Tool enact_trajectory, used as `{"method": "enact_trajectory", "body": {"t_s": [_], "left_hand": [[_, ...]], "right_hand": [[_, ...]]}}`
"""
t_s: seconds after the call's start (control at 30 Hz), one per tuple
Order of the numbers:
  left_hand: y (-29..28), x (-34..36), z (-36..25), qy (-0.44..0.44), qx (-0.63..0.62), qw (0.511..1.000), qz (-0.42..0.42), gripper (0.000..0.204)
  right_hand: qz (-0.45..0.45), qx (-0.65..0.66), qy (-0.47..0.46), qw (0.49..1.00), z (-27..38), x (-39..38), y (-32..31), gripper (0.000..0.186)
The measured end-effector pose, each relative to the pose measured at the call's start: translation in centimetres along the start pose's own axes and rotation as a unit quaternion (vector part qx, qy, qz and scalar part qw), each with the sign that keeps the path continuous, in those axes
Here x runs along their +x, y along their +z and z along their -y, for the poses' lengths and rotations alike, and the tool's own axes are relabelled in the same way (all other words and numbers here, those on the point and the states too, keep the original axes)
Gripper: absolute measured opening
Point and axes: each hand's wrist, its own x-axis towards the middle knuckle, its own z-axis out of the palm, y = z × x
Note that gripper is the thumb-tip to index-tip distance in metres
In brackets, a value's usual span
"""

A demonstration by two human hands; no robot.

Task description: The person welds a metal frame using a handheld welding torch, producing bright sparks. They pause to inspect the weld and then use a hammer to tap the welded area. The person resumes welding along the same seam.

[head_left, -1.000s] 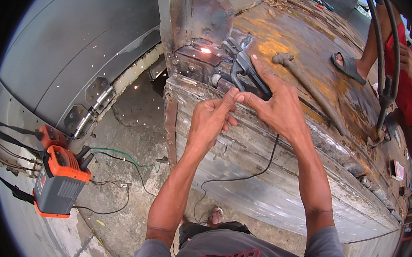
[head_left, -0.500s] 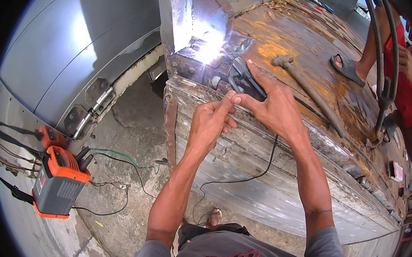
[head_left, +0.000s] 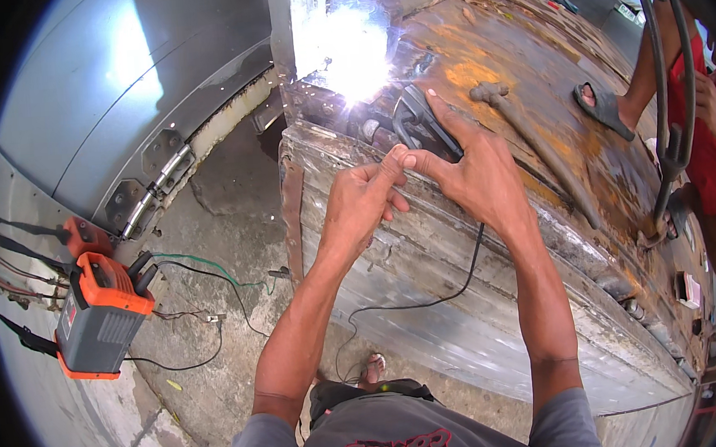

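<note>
My right hand (head_left: pixel 483 177) is wrapped over a black welding electrode holder (head_left: pixel 420 119), and a thin black cable (head_left: pixel 470 278) trails from beneath it. Just beyond the holder's far end, a blinding welding arc (head_left: pixel 352 62) burns at the foot of an upright metal post (head_left: pixel 281 29), and its glare hides the electrode and joint. My left hand (head_left: pixel 364 198) is closed beside the right one, fingers curled and thumb tip against the right thumb. Anything inside its grip is hidden. Both hands are over the edge of a rusty metal bed (head_left: pixel 461 42).
A hammer (head_left: pixel 535 149) lies on the rusty bed right of my right hand. An orange-and-grey welding machine (head_left: pixel 103 316) hangs at the left, with cables running across the concrete floor (head_left: pixel 234 232). Another person's sandalled foot (head_left: pixel 603 111) and a metal bar frame (head_left: pixel 671 77) are at right.
The arc's glare has grown larger and brighter, and small sparks now fly out from it. My hands keep nearly the same place and grip.
</note>
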Motion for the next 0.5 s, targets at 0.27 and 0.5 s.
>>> {"method": "enact_trajectory", "body": {"t_s": [0.27, 0.5], "left_hand": [[0.1, 0.0, -0.2, 0.001, 0.006, 1.000, 0.001, 0.065], [1.9, -3.9, -0.5, 0.065, -0.019, 0.997, 0.047, 0.053]], "right_hand": [[0.004, 0.014, -0.006, 1.000, 0.0, 0.0, -0.2, 0.093], [-0.082, 0.121, 0.002, 0.989, 0.4, -3.9, -1.1, 0.098]]}}
